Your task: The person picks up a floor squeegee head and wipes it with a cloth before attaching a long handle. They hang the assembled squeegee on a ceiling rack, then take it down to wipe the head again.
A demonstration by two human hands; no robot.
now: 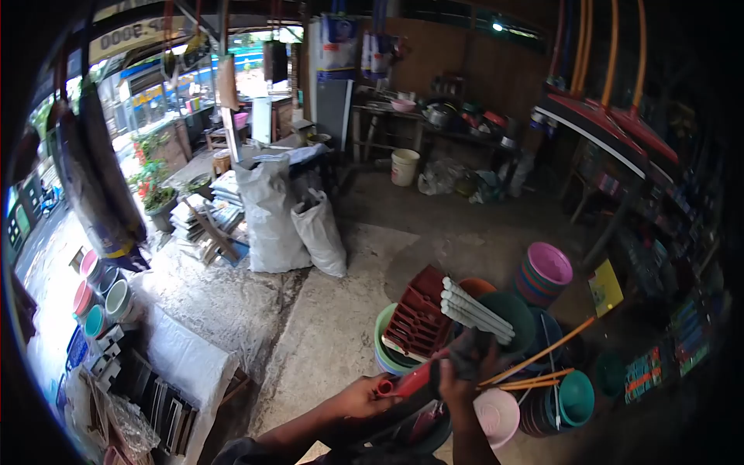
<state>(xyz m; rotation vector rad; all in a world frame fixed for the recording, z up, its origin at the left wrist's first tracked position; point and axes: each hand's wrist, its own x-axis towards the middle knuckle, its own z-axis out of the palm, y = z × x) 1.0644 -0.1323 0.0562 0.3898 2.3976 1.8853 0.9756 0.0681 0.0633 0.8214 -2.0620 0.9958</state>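
Observation:
Low in the head view, my left hand grips a red and black floor squeegee head near its round red socket. My right hand is closed around the other part, beside a dark grey piece whose kind I cannot make out. Just beyond the hands, a dark red slotted plastic rack leans in a green tub. A bundle of pale ribbed rods lies over the nearby dark green bucket. Several orange poles slant to the right of my right hand.
Stacked pink-topped buckets, a pale pink pail and teal pails stand at right. White sacks sit on the concrete floor ahead. Red squeegees hang at upper right. A plastic-covered stand is at lower left.

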